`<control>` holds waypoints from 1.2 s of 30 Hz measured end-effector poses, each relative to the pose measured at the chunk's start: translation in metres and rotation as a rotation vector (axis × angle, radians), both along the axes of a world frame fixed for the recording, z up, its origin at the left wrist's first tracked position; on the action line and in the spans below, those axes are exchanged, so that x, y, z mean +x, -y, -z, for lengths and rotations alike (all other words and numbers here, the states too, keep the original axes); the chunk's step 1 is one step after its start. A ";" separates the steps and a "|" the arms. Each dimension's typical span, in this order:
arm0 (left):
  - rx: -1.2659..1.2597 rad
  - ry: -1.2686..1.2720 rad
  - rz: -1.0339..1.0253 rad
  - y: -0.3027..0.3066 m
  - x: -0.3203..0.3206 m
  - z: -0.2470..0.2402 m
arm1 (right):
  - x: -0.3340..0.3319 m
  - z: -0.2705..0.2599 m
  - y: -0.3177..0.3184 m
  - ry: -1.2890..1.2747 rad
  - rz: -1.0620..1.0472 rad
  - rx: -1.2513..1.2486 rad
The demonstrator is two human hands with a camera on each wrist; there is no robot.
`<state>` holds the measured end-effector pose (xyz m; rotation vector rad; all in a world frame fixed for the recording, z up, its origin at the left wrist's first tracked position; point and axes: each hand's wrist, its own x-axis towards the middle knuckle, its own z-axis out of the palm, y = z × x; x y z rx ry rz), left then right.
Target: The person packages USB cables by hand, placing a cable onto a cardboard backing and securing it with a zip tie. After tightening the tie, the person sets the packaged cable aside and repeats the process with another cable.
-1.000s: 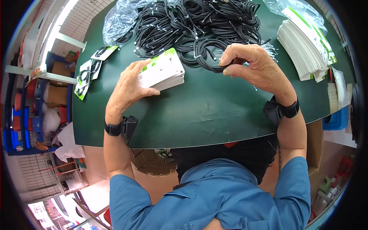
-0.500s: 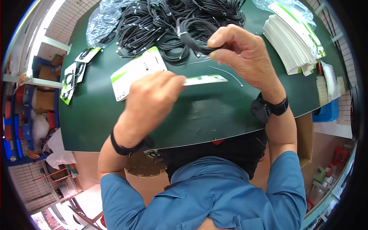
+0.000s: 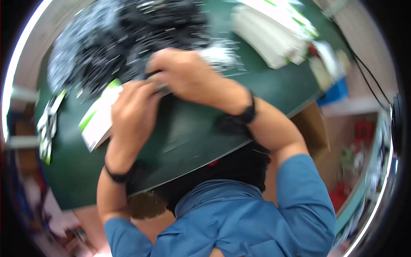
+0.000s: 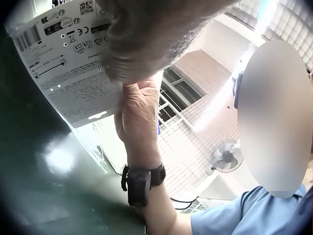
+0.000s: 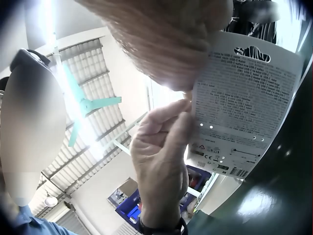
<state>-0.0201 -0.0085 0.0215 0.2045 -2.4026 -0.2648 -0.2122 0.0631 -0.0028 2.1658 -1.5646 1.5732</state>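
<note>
My left hand [image 3: 132, 111] pinches a printed packaging card [image 4: 68, 73]; the card's text-covered back and hanger slot [image 5: 252, 53] show in the wrist views. Close beside it, my right hand [image 3: 186, 75] has its fingers curled round a coiled black cable [image 3: 153, 73], mostly hidden behind the fingers and blurred. Both hands meet at the card, whose thin edge shows between them in the head view. Left of my left hand lies a stack of white and green cards [image 3: 100, 118] on the green table [image 3: 188, 141].
A heap of black cables [image 3: 158, 30] fills the back, with clear plastic bagging [image 3: 70, 55] at its left. White ties [image 3: 220, 55] lie right of it, then a tall stack of cards [image 3: 267, 36]. Several carded cables [image 3: 49, 124] are at the left edge.
My left hand has lifted a card off the stack and brought it up to my right hand. The right hand with the coil has come left to meet it. The head view has swung and blurred.
</note>
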 end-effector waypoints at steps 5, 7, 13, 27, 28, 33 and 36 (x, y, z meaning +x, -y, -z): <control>0.319 -0.034 -0.012 -0.012 0.033 0.004 | 0.001 0.003 0.002 -0.032 0.088 0.047; 0.537 0.057 0.021 -0.003 0.034 0.010 | 0.001 0.000 0.000 -0.006 0.069 0.104; 1.519 0.319 0.207 0.018 0.019 0.040 | 0.002 0.011 0.009 -0.074 0.124 0.002; 2.077 0.020 0.434 0.007 0.017 0.028 | 0.001 0.028 0.025 -0.330 0.163 -0.523; 2.138 0.052 0.461 0.007 0.020 0.028 | 0.002 0.026 0.022 -0.346 0.153 -0.540; 2.199 0.067 0.577 0.009 0.025 0.028 | 0.007 0.007 0.004 -0.419 0.137 -0.668; 2.209 0.010 0.512 -0.011 0.019 0.014 | 0.006 -0.009 -0.009 -0.412 0.157 -0.755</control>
